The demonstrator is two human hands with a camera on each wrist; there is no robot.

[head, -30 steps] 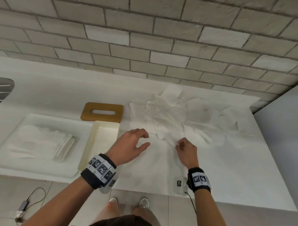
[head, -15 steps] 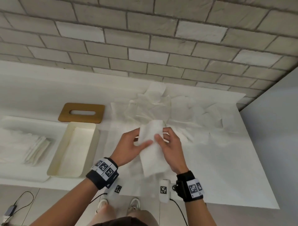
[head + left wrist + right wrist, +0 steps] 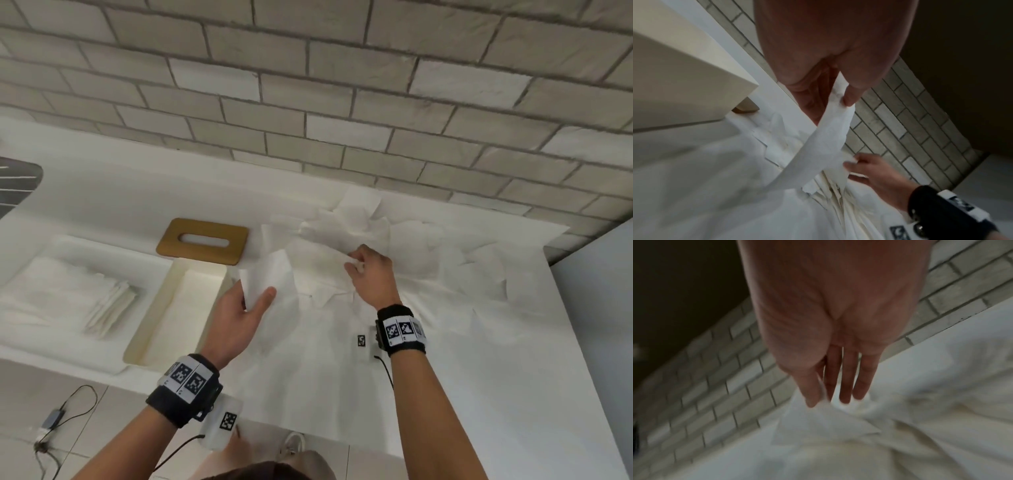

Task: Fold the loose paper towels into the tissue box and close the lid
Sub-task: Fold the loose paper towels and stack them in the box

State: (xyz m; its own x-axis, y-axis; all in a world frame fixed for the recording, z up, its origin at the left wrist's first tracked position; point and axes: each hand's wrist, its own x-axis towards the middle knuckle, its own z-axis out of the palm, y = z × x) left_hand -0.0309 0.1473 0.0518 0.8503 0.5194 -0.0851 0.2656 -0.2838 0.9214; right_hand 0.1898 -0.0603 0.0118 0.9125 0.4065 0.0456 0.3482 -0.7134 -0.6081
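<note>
The person's left hand (image 3: 239, 317) holds a folded white paper towel (image 3: 269, 279) up off the counter, thumb pressed across its near corner with the fingers behind it, so the sheet stands above the fingertips and leans toward the open cream rectangular tissue box (image 3: 161, 308) just to the left. From the left wrist view the same strip (image 3: 826, 142) hangs pinched between thumb and fingers. The right hand (image 3: 371, 274) reaches into the heap of loose white paper towels (image 3: 394, 240) spread across the back right of the white countertop (image 3: 513, 359), its thumb and forefinger nipping the edge of one loose white sheet (image 3: 329, 260) while the other fingers stretch out straight; the right wrist view shows that sheet (image 3: 824, 420) bunched right at the fingertips. The flat tan wooden lid with an oval slot (image 3: 202, 241) lies on the counter just behind the box, not on it. A stack of folded white towels (image 3: 109, 305) sits on a white tray (image 3: 68, 246) to the left of the box. The black wristbands (image 3: 400, 329) carry square black-and-white coded markers, with no readable words.
</note>
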